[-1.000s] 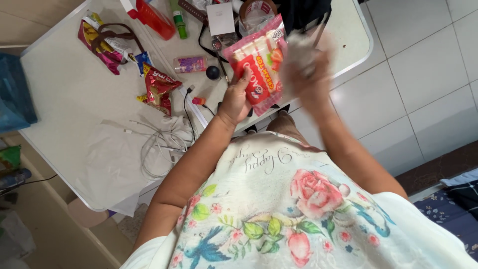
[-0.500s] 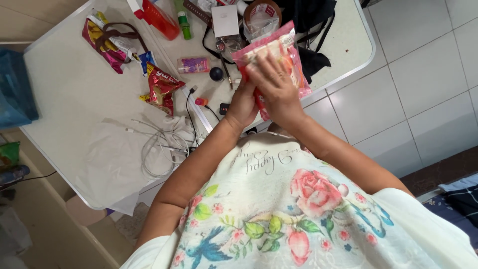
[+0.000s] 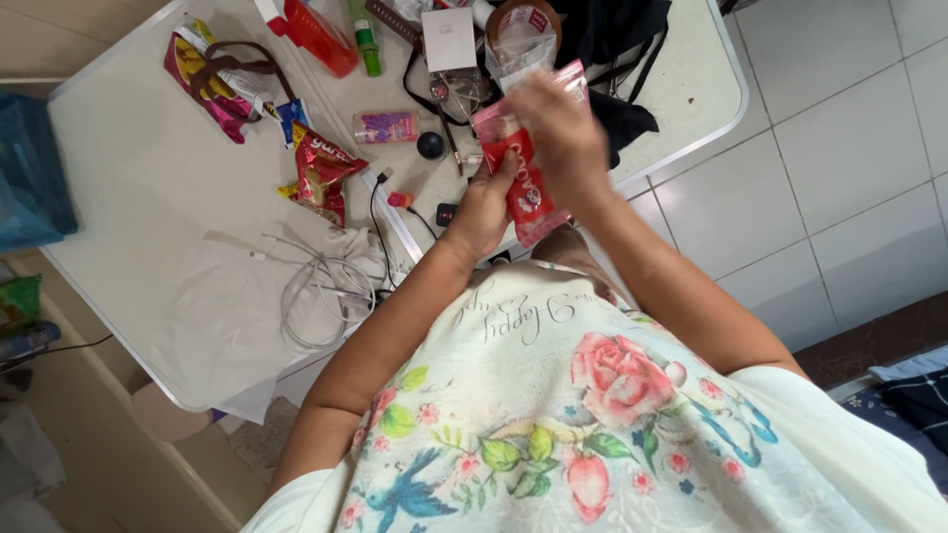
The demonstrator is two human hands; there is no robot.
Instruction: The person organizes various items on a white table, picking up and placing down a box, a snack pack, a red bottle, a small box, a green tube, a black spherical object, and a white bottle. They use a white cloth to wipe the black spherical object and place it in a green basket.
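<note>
Over the near edge of the white table (image 3: 148,197), the person holds 1 red and pink snack packet (image 3: 521,183) in both hands, just above the front of their floral shirt (image 3: 592,415). The packet's contents cannot be made out through the printed wrapper. Its long axis runs from the upper left, away from the body, down toward the right and the person's chest, so it sits tilted rather than square to the table edge. The left hand (image 3: 486,209) is curled around the packet's lower left side, thumb pressed on the front. The right hand (image 3: 558,138) is closed over the top end, fingers bunched on the pink edge; it is blurred, so I cannot tell exactly how the fingertips pinch.

On the table beyond, 1 clear round tub (image 3: 523,25) with a brown rim stands near the far edge; what it holds is unclear. 1 red plastic container (image 3: 318,35) lies tilted beside 1 green bottle (image 3: 365,44). 1 small pink bottle (image 3: 385,126) lies on its side, and 1 crumpled red snack bag (image 3: 321,176) rests just left of it. 1 yellow and pink pouch (image 3: 212,74) with a brown strap sits at the far left. A tangle of white cables (image 3: 321,286) lies near the table's front. 1 black bag (image 3: 617,59) slumps at the right end.
</note>
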